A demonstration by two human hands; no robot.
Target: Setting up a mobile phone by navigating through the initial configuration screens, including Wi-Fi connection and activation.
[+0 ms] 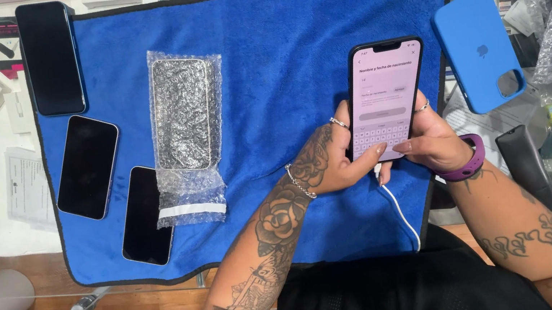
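Both our left hand (325, 166) and right hand (431, 143) clasp the lit phone (386, 98) upright over the blue towel (261, 55), its long axis pointing away, thumbs on its keyboard.

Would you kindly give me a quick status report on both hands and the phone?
Left hand and right hand both grip the lit phone. White cable plugged in below. Nothing in the way.

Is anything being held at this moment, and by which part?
Yes: a dark-framed smartphone with a lit screen, gripped around its lower end by the left hand and right hand, a white cable hanging below.
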